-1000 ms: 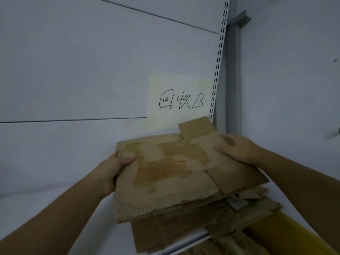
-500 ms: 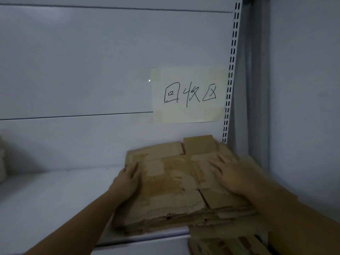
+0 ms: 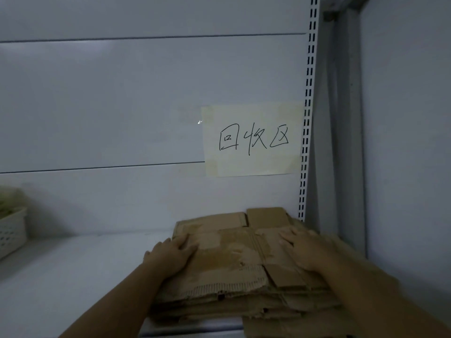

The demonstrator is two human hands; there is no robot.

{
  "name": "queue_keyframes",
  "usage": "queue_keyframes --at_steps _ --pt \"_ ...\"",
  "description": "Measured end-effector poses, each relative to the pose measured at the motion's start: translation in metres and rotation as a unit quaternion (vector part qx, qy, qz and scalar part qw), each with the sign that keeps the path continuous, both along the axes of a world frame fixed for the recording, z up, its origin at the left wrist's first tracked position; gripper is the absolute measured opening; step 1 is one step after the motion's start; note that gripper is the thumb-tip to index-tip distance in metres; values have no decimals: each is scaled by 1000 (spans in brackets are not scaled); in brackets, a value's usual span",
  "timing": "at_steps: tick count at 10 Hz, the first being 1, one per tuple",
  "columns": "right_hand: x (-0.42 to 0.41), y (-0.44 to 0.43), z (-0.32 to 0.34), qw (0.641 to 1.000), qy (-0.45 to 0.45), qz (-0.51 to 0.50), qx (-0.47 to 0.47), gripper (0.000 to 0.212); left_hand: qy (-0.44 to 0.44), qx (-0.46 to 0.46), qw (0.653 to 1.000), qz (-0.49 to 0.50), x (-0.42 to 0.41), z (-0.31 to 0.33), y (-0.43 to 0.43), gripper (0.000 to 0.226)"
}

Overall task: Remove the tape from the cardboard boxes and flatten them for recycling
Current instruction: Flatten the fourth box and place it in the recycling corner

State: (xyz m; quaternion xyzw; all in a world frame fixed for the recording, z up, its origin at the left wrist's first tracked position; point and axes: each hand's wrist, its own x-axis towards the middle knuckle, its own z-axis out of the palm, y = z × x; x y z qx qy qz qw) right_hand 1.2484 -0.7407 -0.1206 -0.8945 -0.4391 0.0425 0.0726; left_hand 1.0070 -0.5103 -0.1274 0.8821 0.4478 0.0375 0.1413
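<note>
A stack of flattened brown cardboard boxes lies on a white shelf, against the back wall at the right. The top sheet shows torn patches where its surface has peeled. My left hand lies flat on the stack's left edge, fingers straight. Flat on the right part of the top sheet rests my right hand, fingers spread. Both hands press down on the cardboard. The stack's lower sheets overhang the shelf's front edge at the right.
A paper sign with handwritten characters is stuck to the back wall above the stack. A slotted metal upright and a side panel close off the right. A white perforated basket stands at the far left of the shelf.
The cardboard, held up by both hands a second ago, now lies on the shelf. Both hands went from gripping its edges to pressing flat on top.
</note>
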Motion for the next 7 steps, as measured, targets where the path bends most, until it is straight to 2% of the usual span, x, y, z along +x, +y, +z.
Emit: queue_keyframes --at_steps 1,2,3,4,5,6,7 --pt "-15 3 5 999 -10 -30 -1 47 -1 62 998 10 -2 3 -13 61" --pt "-30 5 6 992 -86 -53 80 35 -4 174 985 8 1 8 -29 44" --pt "-36 5 8 982 -110 -56 142 29 -40 153 987 7 3 14 -36 40" --pt "-33 1 10 984 -85 -43 149 29 -27 126 991 -23 -2 17 -37 50" --pt "-44 -8 14 982 -114 -32 147 33 6 125 991 -49 -9 17 -38 58" --pt "-55 -14 19 990 -46 -13 131 36 7 123 990 -63 -11 20 -39 57" --pt "-82 -20 54 973 60 4 224 28 7 104 991 -82 -14 31 -39 55"
